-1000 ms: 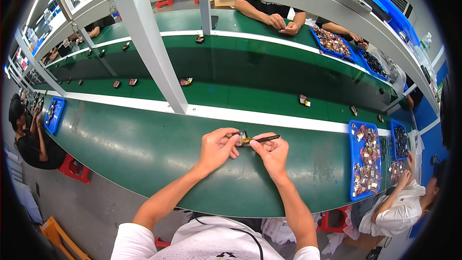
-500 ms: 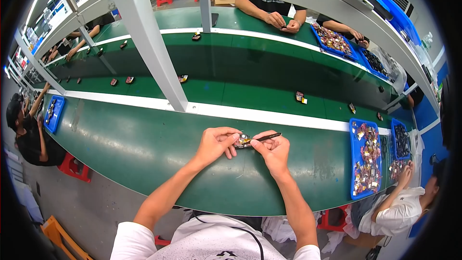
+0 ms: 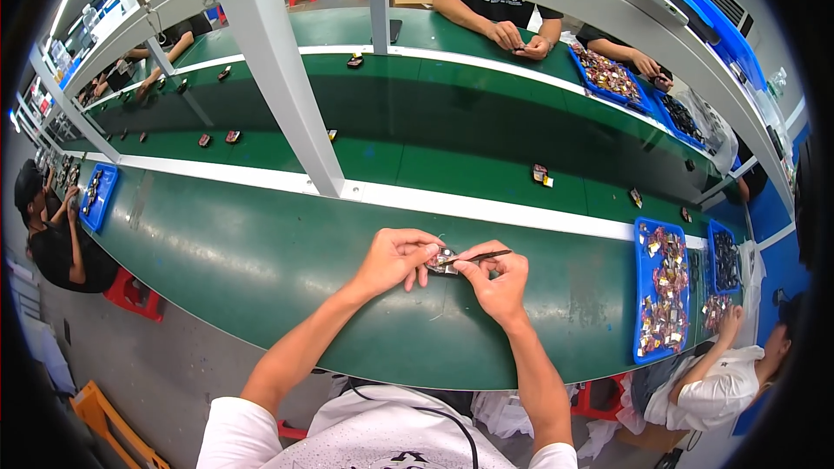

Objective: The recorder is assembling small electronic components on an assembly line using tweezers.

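My left hand [image 3: 391, 260] pinches a small electronic assembly [image 3: 444, 261], dark at its edges with pale and shiny parts, between thumb and fingers above the green bench [image 3: 295, 269]. A slim black tool [image 3: 488, 255], shaped like tweezers, is gripped in my right hand [image 3: 499, 282] with its point on or just above the assembly. The tool's outer end sticks out to the right past my knuckles. My fingers partly cover the assembly, and its fine details are too small to make out.
A blue tray [image 3: 640, 291] heaped with small assemblies stands to the right, beside another blue tray [image 3: 714, 282] of black parts. Beyond a white rail [image 3: 486, 214] runs a green belt [image 3: 417, 165] carrying scattered units. A grey post [image 3: 278, 78] rises ahead; co-workers sit around.
The tool has turned flatter and reaches further left, its point now over the assembly. My right hand has shifted slightly; my left hand still holds the assembly. The view has moved a little.
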Tool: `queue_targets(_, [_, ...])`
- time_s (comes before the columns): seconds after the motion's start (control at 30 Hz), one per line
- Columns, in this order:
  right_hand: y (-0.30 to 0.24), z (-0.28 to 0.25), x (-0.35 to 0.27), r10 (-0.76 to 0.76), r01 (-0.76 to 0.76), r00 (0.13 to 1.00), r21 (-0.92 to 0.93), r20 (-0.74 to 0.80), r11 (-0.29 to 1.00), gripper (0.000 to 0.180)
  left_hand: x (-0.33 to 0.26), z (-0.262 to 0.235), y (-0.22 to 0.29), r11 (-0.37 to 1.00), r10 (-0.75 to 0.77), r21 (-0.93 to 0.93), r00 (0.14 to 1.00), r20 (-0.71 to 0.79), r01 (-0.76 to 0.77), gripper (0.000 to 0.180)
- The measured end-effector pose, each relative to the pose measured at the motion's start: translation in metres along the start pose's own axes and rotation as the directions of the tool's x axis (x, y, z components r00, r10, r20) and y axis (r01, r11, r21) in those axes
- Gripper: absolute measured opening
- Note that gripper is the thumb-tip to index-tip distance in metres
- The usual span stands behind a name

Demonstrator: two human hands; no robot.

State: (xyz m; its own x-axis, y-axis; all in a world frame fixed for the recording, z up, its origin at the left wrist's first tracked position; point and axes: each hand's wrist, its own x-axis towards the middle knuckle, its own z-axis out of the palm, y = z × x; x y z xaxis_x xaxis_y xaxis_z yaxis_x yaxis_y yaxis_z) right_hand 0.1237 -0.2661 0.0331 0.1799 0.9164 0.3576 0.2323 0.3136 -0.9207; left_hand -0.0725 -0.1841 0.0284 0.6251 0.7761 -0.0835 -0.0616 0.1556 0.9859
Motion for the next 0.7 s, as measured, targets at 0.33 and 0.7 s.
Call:
queue_targets(0.33, [0.0028,0.0014,0.0004,0.118,-0.115,0.993,0.203,-0.002,0.972,0.009,-0.0018,0.0059,-0.0003,0.996,0.019,-0.083,1.0,0.012,-0.018,0.022])
queue_targets(0.7, [-0.0014,0.0028,0.0,0.105,-0.098,0.994,0.179,-0.027,0.979,0.009,-0.0017,0.0069,-0.0044,0.991,0.066,-0.117,0.998,-0.017,-0.067,0.023])
